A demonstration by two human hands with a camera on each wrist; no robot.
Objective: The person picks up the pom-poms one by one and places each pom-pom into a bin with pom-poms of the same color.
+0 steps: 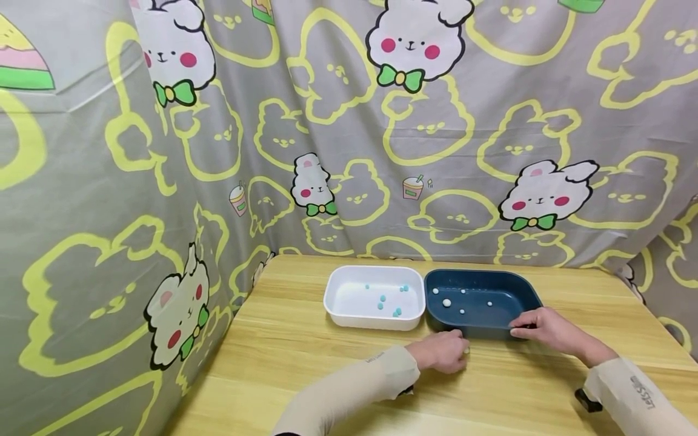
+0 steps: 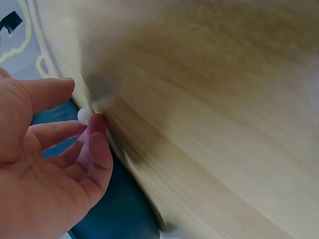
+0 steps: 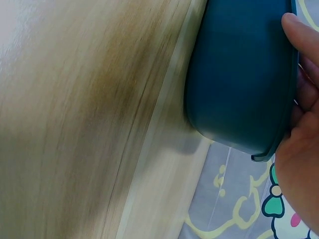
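My left hand (image 1: 444, 351) is low over the table, just in front of a dark blue container (image 1: 485, 332). A small white ball (image 2: 83, 115) is right at its fingertips in the left wrist view, while the thumb stands apart from it. The fingers are loosely bent. My right hand (image 1: 548, 330) pinches the rim of the blue container at its front right corner, thumb (image 3: 299, 35) on one side and fingers on the other. Several white balls (image 1: 446, 303) of differing sizes lie inside that container.
Left of the blue container, close against it, stands a white container (image 1: 332, 307) holding several small light-blue balls (image 1: 383, 298). Both are on a wooden table (image 1: 294, 345). A patterned curtain (image 1: 349, 139) hangs behind the table and along its left side.
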